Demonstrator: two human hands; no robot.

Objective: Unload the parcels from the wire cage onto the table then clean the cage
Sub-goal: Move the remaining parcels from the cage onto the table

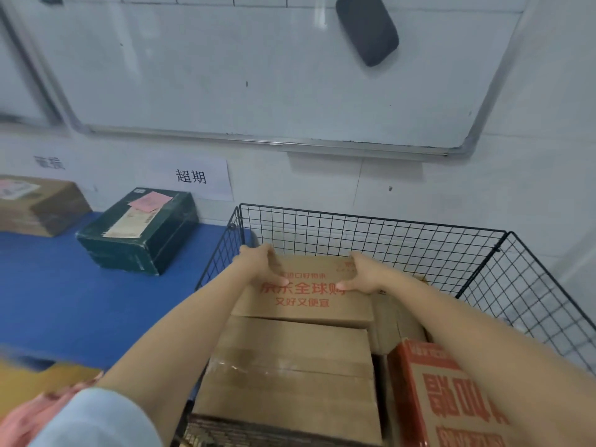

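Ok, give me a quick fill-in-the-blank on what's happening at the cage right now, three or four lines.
1. Both hands, the left hand and the right hand, grip the cardboard box with red ____ on top.
2. That box sits inside the black wire ____.
3. The dark green parcel rests on the ____ table.
4. A pink ____ is stuck on top of the green parcel.

Missing words: lettering; cage; blue; label
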